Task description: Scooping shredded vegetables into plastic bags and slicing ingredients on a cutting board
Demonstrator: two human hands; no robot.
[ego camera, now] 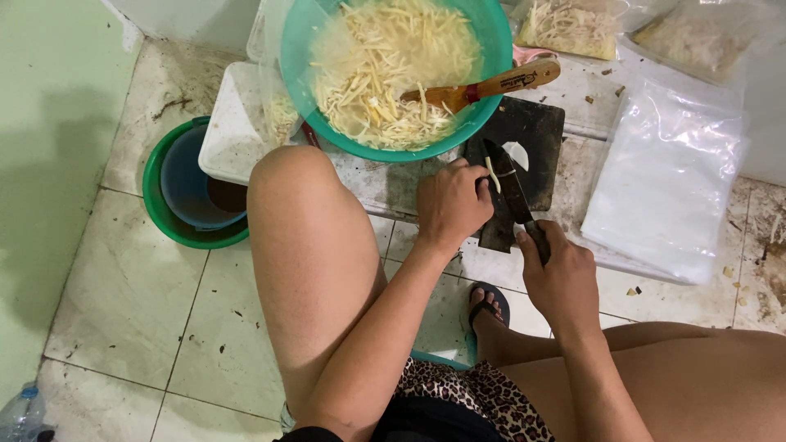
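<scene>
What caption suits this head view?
Right hand slices with a knife on a dark board; left hand steadies.

left hand hides food, bottle cropped

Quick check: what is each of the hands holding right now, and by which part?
The right hand grips the knife by its handle, blade over the dark cutting board. The left hand presses down on the board; what its fingers pin is hidden.
</scene>
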